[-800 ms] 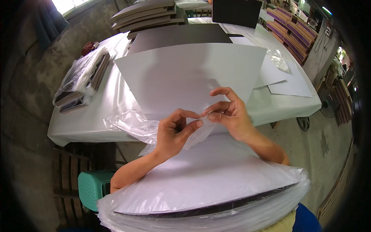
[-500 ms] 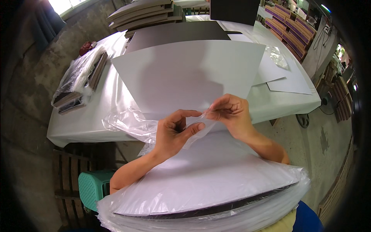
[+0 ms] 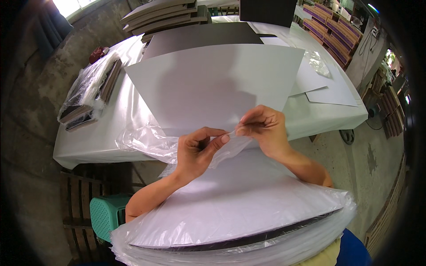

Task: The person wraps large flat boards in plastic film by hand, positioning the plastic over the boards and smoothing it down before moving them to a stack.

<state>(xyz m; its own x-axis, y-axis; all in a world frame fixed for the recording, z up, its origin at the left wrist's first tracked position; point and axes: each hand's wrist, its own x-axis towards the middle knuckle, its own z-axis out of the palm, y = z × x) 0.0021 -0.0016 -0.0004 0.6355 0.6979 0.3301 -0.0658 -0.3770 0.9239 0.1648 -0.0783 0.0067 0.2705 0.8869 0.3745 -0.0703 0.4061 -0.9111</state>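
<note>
Both of my hands meet over the table's front edge, pinching a clear plastic bag (image 3: 153, 142). My left hand (image 3: 199, 148) grips its edge between thumb and forefinger. Close beside it, my right hand (image 3: 265, 128) pinches the same film with thumb and fingertips. The bag trails to the left over the table edge. Behind the hands lies a large white sheet (image 3: 217, 80), partly in shadow, on top of a dark board (image 3: 204, 37). Nearest to me, below my wrists, is a stack of plastic-wrapped white sheets (image 3: 239, 208) with a dark edge showing.
Bagged boards (image 3: 91, 93) lie on the left of the covered table (image 3: 106, 148). Thick grey boards (image 3: 164, 17) are piled at the back. Loose white sheets (image 3: 330, 95) lie at right. A green stool (image 3: 104, 217) stands lower left; cartons (image 3: 333, 31) are stacked far right.
My left thumb has closed up against the forefinger, pinching the film where there was a gap before. My right hand has risen slightly and still holds the film.
</note>
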